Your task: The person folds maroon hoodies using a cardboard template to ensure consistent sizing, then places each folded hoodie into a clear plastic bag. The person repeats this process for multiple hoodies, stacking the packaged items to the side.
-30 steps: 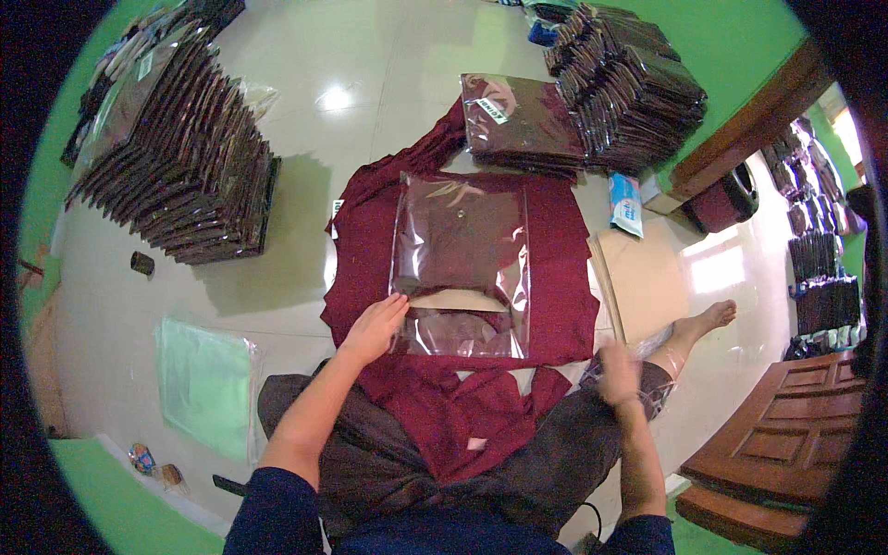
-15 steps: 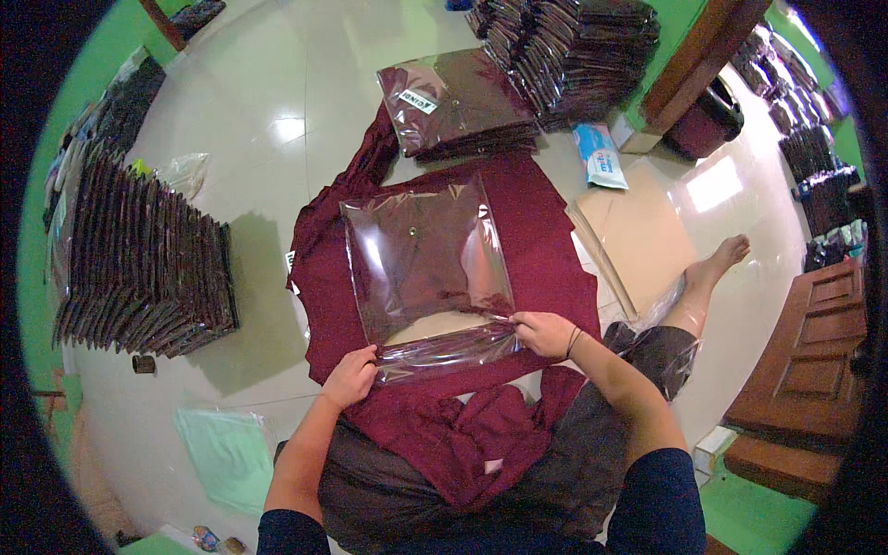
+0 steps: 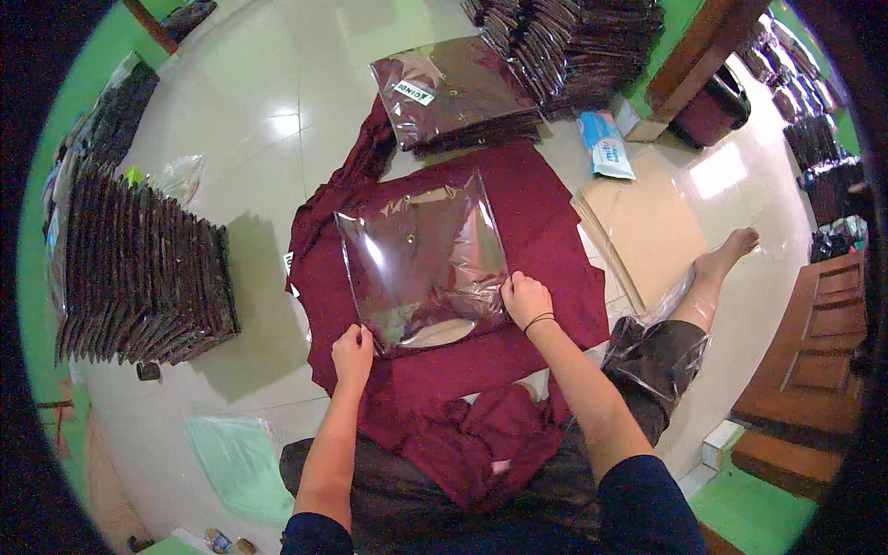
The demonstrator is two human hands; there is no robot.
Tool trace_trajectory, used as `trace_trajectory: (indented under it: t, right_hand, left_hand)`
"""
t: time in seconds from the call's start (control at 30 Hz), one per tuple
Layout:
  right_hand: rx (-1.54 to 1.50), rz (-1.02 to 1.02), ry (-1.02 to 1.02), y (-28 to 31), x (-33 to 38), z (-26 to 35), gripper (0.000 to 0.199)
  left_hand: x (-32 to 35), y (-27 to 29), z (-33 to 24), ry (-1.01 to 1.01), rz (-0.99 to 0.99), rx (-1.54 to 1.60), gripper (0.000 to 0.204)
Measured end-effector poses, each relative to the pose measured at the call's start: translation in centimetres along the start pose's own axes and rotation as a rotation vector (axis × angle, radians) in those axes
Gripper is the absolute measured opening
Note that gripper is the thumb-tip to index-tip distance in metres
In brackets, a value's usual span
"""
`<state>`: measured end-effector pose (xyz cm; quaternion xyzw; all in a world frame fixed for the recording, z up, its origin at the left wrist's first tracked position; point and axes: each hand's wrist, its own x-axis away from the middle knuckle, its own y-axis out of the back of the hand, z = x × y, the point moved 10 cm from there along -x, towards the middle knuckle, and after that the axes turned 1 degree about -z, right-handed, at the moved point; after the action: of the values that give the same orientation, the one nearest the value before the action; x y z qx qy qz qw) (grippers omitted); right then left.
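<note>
Clear plastic bag (image 3: 421, 264) laid flat on a maroon garment (image 3: 546, 231) spread over the glossy pale floor (image 3: 240, 111), in the middle of the scene. Left hand (image 3: 352, 353) closed around the bag's near left corner; right hand (image 3: 525, 299) pinching its near right edge, dark band at the wrist. Farther off, a bagged maroon garment (image 3: 453, 97) with a small white rectangular label (image 3: 416, 92) near its far left corner. Behind that, at far right, a tall stack of dark bagged garments (image 3: 573, 46). At left, a long leaning row of dark packages (image 3: 139, 268). Right of the spread garment, a sheet of brown cardboard (image 3: 647, 222), with a small blue-and-white packet (image 3: 606, 146) just beyond it. Pale green bag (image 3: 240, 462) flat on the floor at near left. Green walls around; wooden steps (image 3: 805, 388) at right. Small dark object (image 3: 148, 371) beside the leaning row, possibly a roll of tape — too small to tell.
</note>
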<state>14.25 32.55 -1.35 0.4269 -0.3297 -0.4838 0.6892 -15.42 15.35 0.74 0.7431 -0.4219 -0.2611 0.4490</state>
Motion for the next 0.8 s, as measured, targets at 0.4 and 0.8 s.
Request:
trace_trajectory:
  t: [0.4, 0.8]
  right_hand:
    - [-1.051, 0.394, -0.435, 4.2, 7.0, -0.2, 0.024]
    - [-0.291, -0.104, 0.137, 6.6, 8.3, 11.0, 0.038]
  left_hand:
    - [4.2, 1.8, 1.8, 0.463, 0.275, 1.104, 0.026]
    - [3.1, 6.9, -11.3, -0.225, -0.112, 0.261, 0.045]
